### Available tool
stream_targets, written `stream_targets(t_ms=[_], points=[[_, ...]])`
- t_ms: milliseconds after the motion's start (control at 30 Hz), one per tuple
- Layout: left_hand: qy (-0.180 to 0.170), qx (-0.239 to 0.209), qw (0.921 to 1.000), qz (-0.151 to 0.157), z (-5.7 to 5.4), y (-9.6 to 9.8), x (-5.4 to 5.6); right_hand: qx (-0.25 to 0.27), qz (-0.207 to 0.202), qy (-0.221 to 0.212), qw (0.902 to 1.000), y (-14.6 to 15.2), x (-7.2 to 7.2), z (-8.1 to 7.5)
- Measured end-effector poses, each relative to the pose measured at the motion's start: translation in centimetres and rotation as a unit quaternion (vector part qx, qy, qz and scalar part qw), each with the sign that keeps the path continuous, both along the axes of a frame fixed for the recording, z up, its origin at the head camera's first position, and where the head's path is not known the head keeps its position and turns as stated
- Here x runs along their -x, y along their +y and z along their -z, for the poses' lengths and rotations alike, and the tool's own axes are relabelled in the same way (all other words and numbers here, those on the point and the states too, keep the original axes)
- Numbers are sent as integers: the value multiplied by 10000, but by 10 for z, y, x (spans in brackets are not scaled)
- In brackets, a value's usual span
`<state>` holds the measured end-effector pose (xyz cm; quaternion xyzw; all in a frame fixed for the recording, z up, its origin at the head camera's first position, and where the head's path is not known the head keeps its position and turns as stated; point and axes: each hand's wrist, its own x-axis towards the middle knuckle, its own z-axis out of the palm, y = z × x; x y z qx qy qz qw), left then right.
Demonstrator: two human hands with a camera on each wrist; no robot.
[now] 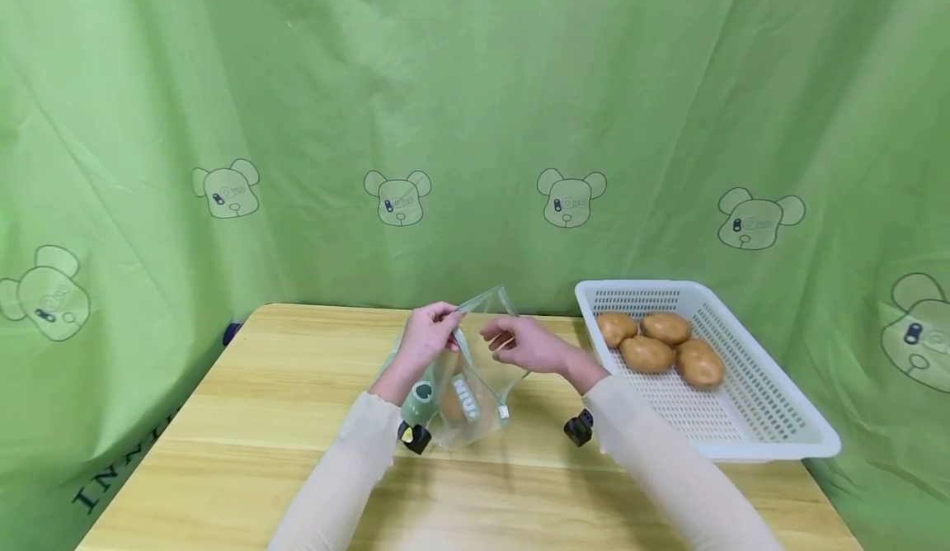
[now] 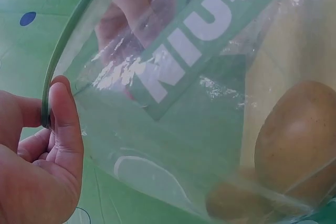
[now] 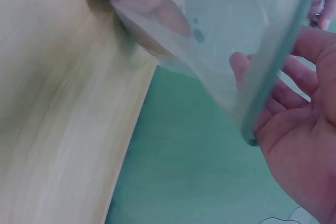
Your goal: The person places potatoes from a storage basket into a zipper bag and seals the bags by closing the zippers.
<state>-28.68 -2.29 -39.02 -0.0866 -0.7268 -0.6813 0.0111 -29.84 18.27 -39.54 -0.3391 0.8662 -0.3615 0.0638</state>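
Observation:
A clear zip bag (image 1: 475,402) with green edging and a white "NIU+" print (image 2: 189,40) hangs upright over the table. My left hand (image 1: 429,338) pinches its top edge between thumb and fingers; the left wrist view shows the green zip strip (image 2: 58,56) in that grip. Inside the bag lie brown potatoes (image 2: 296,140), at least two, near the bottom. My right hand (image 1: 523,343) is at the bag's mouth, fingers loosely bent. In the right wrist view, fingertips (image 3: 240,64) show through the plastic behind the zip edge; no pinch is visible.
To the right stands a white perforated basket (image 1: 772,369) holding several potatoes (image 1: 648,355). The wooden table (image 1: 297,419) backs onto a green curtain (image 1: 475,122) with bear prints. Small black wrist devices (image 1: 579,428) sit below each hand.

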Motion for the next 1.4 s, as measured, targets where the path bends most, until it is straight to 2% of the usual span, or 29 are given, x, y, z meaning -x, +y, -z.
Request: stream_targets(t_ms=[133,267,400,633,733,900,1167,1400], points=[[-62,-61,10000,-8,1,-2,1,170,-142,-143,9997,7,-4,-11],[-87,-95,9999,28,3,-5,3,438,-59,-244,9987,22,-7,-27],[-76,-65,9999,75,5,-7,3,573,198,-217,9979,47,-3,-35],[-127,39,9998,126,8,-9,3,632,747,-333,9946,94,4,-38],[-169,47,9998,129,9,-9,2,628,873,-367,9935,113,7,-37],[-165,90,9997,152,10,-10,1,259,1133,-270,9929,144,11,-30],[-58,97,9996,266,11,-12,1,-567,1527,378,9859,183,20,-11],[-64,32,9996,256,12,-12,1,-580,1693,412,9830,207,27,9]])
